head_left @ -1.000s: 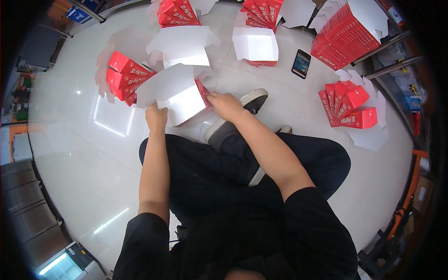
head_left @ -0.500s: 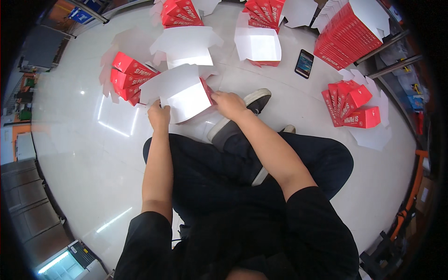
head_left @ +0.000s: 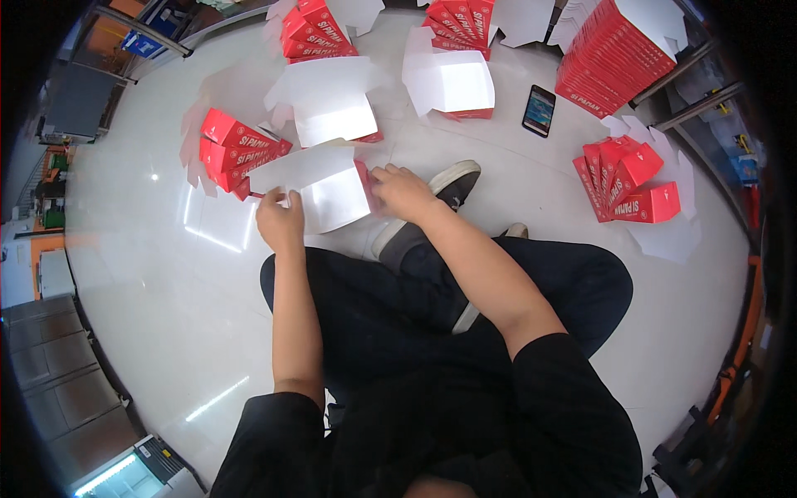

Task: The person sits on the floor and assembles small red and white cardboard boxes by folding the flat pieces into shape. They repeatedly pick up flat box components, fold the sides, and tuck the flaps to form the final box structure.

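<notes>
I sit cross-legged on a glossy white floor. My left hand (head_left: 281, 220) grips the left edge of a flat red-and-white carton blank (head_left: 320, 187), white inner side up. My right hand (head_left: 402, 191) holds its right edge, next to my dark shoe (head_left: 448, 184). The blank lies tilted between both hands, just above the floor.
Folded red cartons lie in a heap at the left (head_left: 237, 149) and another at the right (head_left: 631, 184). Open white-lined cartons (head_left: 448, 83) sit ahead. A stack of flat red blanks (head_left: 610, 58) stands far right, a phone (head_left: 539, 109) beside it. Cabinets (head_left: 50, 390) line the left.
Both hands have shifted slightly with the carton blank; its flap has been folded and the blank now lies flatter and a bit lower toward me.
</notes>
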Demonstrator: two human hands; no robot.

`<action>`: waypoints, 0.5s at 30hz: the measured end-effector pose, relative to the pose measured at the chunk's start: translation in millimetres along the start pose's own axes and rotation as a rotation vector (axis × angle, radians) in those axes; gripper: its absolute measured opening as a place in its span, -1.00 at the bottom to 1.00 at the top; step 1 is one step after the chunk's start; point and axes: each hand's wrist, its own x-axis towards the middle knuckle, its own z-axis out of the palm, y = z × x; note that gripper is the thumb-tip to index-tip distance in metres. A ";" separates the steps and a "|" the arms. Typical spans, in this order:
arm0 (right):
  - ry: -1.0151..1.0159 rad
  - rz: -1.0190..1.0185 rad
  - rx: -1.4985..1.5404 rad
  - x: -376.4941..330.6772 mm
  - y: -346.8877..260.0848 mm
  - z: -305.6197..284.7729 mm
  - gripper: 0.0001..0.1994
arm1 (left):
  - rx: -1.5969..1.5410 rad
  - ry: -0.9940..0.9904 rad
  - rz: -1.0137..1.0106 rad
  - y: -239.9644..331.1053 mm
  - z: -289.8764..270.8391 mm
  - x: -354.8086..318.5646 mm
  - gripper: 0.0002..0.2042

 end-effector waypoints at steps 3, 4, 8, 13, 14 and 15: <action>0.026 -0.064 -0.012 -4.4 -0.4 0.8 -0.76 | -0.191 -0.272 0.048 50.4 8.2 -15.9 -0.61; 0.035 -0.051 -0.001 -3.7 0.0 8.0 -0.79 | -0.117 -0.394 0.090 62.3 19.4 -15.0 -0.60; 0.097 -0.121 -0.068 -0.8 -5.6 13.0 -0.84 | -0.062 -0.517 0.128 74.5 56.4 2.9 -0.63; 0.043 -0.152 -0.016 -3.4 -6.2 3.3 -0.85 | -0.010 -0.684 0.147 72.8 71.4 16.8 -0.72; 0.031 -0.118 -0.010 -2.3 -5.6 5.6 -0.84 | -0.021 -0.676 0.200 70.9 75.1 15.5 -0.72; 0.022 -0.091 -0.004 0.9 -6.1 8.1 -0.83 | -0.030 -0.661 0.253 66.1 76.8 16.7 -0.72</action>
